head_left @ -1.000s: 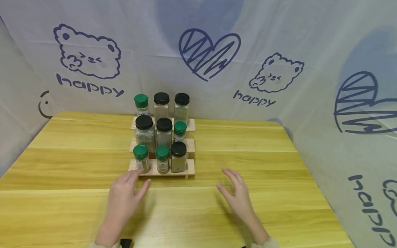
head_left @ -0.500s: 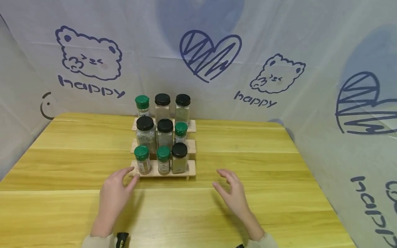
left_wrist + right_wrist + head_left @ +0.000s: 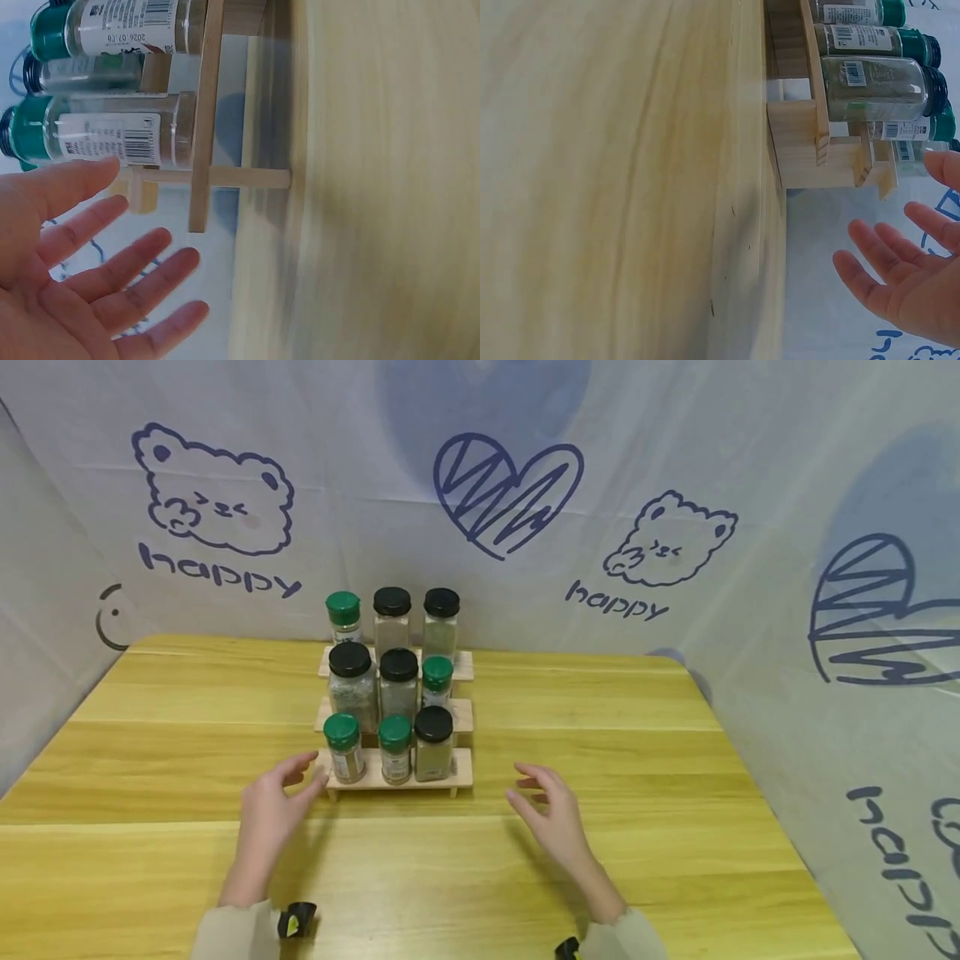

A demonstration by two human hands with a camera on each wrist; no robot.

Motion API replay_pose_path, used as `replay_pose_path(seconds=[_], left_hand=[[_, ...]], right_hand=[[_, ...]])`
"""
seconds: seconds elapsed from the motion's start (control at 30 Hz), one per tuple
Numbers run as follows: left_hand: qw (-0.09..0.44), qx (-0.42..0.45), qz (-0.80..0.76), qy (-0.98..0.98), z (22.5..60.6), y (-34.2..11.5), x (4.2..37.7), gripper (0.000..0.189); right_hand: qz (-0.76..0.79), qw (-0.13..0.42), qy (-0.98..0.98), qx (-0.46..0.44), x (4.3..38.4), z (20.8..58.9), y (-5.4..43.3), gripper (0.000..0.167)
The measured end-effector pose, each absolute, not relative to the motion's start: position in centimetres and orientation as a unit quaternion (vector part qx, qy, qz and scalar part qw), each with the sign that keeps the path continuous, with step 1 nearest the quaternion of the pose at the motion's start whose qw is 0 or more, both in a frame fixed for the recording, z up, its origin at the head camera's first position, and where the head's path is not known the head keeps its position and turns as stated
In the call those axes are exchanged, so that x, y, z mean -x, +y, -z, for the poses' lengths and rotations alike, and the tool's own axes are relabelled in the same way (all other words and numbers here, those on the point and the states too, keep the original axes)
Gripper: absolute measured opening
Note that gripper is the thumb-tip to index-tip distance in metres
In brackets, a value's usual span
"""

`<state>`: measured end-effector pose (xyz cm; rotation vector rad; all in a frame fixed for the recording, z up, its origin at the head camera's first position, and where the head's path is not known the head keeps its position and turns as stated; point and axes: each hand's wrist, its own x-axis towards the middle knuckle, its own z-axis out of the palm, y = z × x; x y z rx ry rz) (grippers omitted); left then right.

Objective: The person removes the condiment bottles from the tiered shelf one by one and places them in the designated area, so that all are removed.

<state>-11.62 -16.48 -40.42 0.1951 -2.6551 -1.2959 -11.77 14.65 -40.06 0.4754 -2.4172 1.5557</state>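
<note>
A three-tier wooden spice rack [image 3: 462, 768] carries several spice jars with green or black lids. At its front left corner is my left hand [image 3: 266, 806], fingers spread and holding nothing, close to the green-lidded jar [image 3: 345, 752] on the lowest step. In the left wrist view that hand's thumb [image 3: 82, 180] overlaps the labelled jar [image 3: 112, 135]. To the right of the rack my right hand [image 3: 555, 822] hovers with relaxed fingers and nothing in it. The right wrist view shows it below the black-lidded jar [image 3: 877, 88] at the front right.
The rack stands toward the back of a yellow wood-grain table [image 3: 420, 877]. Behind and to the right hangs a pale cloth [image 3: 360, 527] printed with bears, hearts and "happy". Dark bands [image 3: 297, 920] sit at the sleeves.
My left hand has drawn back leftward from the front left jar, off the jar's base. My right hand has shifted slightly left. The jars and rack stay as they were.
</note>
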Motion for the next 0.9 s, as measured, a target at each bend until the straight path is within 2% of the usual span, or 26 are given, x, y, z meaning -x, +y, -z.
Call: replay_pose_path(seconds=[0.4, 0.77, 0.9], left_hand=[[0.073, -0.089, 0.520, -0.846, 41.4, -16.8, 13.1, 0.036], [0.072, -0.107, 0.536, -0.835, 42.1, -16.6, 13.7, 0.034], [0.068, -0.115, 0.543, -0.829, 42.3, -16.7, 13.8, 0.034]], right_hand=[[-0.547, 0.101, -0.812, -0.179, 12.5, 38.9, 13.5, 0.030], [-0.566, 0.082, -0.797, -0.192, 14.2, 37.4, 12.2, 0.038], [-0.559, 0.099, -0.792, -0.225, 14.9, 36.9, 11.3, 0.040]])
